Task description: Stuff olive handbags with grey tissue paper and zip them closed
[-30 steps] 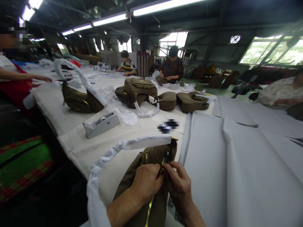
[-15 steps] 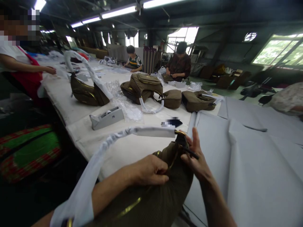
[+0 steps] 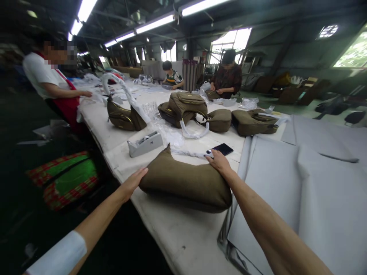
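Note:
An olive-brown handbag (image 3: 186,183) lies on the table in front of me, its plain side facing me. Against the bag's left end, my left hand (image 3: 134,185) rests with fingers stretched out. My right hand (image 3: 219,162) grips the upper right corner, where the white-wrapped handle (image 3: 190,153) meets the bag; part of its fingers is hidden. Behind the bag, most of the handle lies out of sight. Just beyond my right hand is a dark phone (image 3: 223,149). A grey tape dispenser (image 3: 146,144) stands to the bag's upper left.
Several similar olive bags (image 3: 186,109) stand farther back on the white table (image 3: 189,236), among clear plastic wrap. Grey sheets (image 3: 266,183) cover the right side. A red-and-green checked bag (image 3: 71,175) is below the left edge. Co-workers (image 3: 226,76) are around the table.
The handbag has gone from close to my body onto the table, its plain side now toward me. My left hand has left the zipper area for the bag's left end.

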Action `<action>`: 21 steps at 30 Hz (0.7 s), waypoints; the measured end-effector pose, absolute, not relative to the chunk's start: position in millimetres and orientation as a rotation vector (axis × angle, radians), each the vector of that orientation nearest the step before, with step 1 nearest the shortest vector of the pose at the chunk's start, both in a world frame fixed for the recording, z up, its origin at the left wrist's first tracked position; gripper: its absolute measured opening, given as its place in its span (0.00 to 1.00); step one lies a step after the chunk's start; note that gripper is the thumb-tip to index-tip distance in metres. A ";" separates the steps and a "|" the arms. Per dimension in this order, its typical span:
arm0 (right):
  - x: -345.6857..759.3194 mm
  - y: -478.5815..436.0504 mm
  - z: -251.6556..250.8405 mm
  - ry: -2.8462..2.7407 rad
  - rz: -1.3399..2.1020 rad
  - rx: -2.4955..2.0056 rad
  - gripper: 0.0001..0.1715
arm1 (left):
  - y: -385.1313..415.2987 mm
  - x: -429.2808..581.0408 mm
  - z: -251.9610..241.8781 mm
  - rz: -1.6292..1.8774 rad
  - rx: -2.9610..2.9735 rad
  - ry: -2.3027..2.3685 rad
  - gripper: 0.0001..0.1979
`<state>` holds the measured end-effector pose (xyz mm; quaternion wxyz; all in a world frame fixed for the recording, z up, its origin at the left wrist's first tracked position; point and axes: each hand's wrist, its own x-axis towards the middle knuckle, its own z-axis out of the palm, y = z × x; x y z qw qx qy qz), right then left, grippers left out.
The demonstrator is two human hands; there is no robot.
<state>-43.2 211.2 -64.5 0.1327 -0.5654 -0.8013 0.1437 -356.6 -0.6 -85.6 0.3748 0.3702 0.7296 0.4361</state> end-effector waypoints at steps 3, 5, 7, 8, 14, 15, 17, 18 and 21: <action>-49.5 210.6 -47.0 -2.382 0.336 -1.683 0.29 | 11.1 -363.4 -55.2 1.055 1.092 1.980 0.25; -55.0 201.0 -20.3 -2.420 0.245 -1.606 0.33 | 31.7 -358.0 -26.5 1.069 1.223 2.042 0.25; -62.8 180.7 1.7 -2.503 0.163 -1.411 0.35 | 52.4 -339.7 -6.6 1.062 1.444 2.059 0.25; -67.0 167.2 5.7 -2.558 0.125 -1.293 0.37 | 60.0 -326.0 -4.0 0.912 1.702 2.097 0.26; -73.2 99.4 -59.9 -2.990 0.345 -0.928 0.45 | 51.4 -254.9 -66.6 0.093 2.468 1.796 0.28; -71.0 96.5 -69.3 -3.013 0.377 -0.930 0.47 | 47.2 -255.4 -74.4 0.061 2.491 1.753 0.28; -65.6 96.6 -77.0 -3.013 0.366 -0.955 0.46 | 42.1 -267.2 -79.7 0.089 2.480 1.747 0.29; -62.6 97.9 -77.3 -2.997 0.324 -0.964 0.44 | 41.1 -276.3 -79.2 0.125 2.454 1.794 0.29; -53.3 99.6 -79.2 -2.881 0.096 -0.998 0.37 | 39.4 -301.5 -80.5 0.264 2.260 2.139 0.27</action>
